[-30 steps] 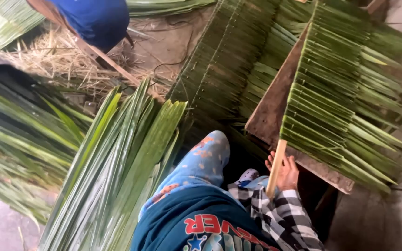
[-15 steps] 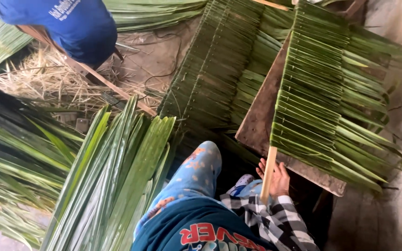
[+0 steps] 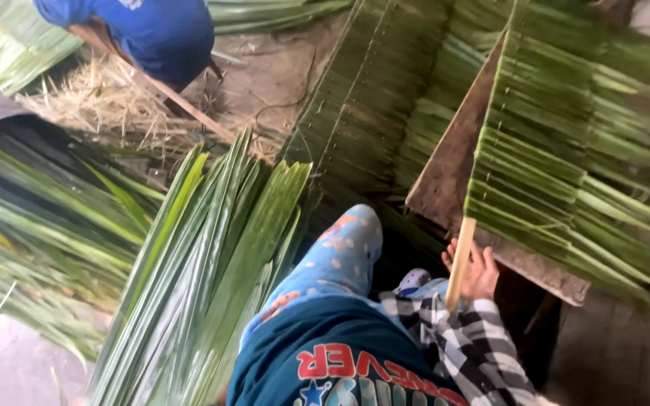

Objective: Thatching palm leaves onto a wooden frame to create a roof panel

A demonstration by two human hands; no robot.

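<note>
My right hand (image 3: 481, 272), in a black-and-white checked sleeve, grips the lower end of a pale bamboo stick (image 3: 460, 259). The stick runs up along the edge of a panel of folded green palm leaves (image 3: 566, 150) stitched side by side. That panel lies across a slanted brown wooden board (image 3: 453, 173). My knee in blue patterned trousers (image 3: 340, 256) is bent just left of the hand. My left hand does not show.
A bundle of long loose green palm leaves (image 3: 212, 256) lies by my left side, more leaves (image 3: 31, 218) beyond it. Finished leaf panels (image 3: 370, 90) are stacked ahead. Another person in a blue shirt (image 3: 159, 34) crouches at the top left over dry straw (image 3: 92, 113).
The view has drifted slightly, so the person in blue shows more at the top left. My right hand keeps its hold on the stick in the same place.
</note>
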